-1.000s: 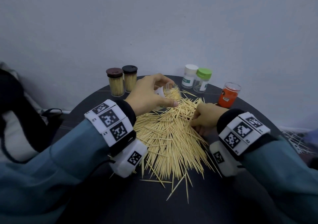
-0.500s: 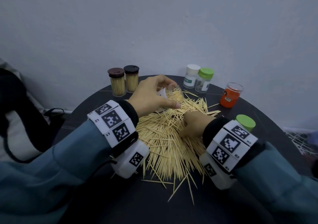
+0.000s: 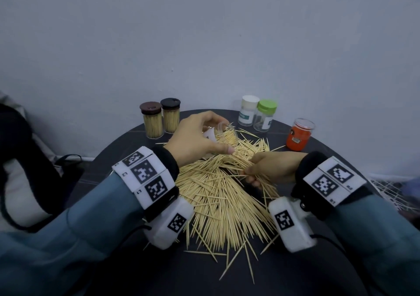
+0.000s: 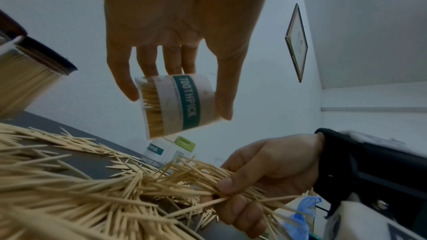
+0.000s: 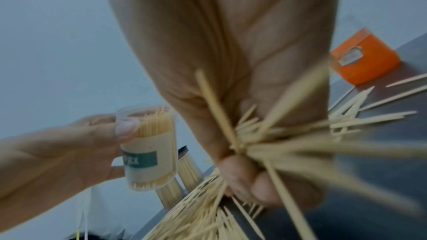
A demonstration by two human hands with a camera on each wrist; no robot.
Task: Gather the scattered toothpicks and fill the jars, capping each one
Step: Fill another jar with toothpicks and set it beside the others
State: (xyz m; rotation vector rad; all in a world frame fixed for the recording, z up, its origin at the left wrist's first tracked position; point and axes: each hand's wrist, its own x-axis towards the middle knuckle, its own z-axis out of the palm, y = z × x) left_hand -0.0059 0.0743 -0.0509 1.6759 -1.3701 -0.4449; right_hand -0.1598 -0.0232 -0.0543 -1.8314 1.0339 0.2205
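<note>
Left wrist view: clear labelled jar (image 4: 177, 105), uncapped, partly filled with toothpicks (image 4: 151, 105).

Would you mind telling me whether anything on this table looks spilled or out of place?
Yes: a large heap of toothpicks lies spilled across the dark table, with strays near its front edge. The left hand holds an uncapped jar, tilted and part-filled, while the right hand grips a bunch.
</note>
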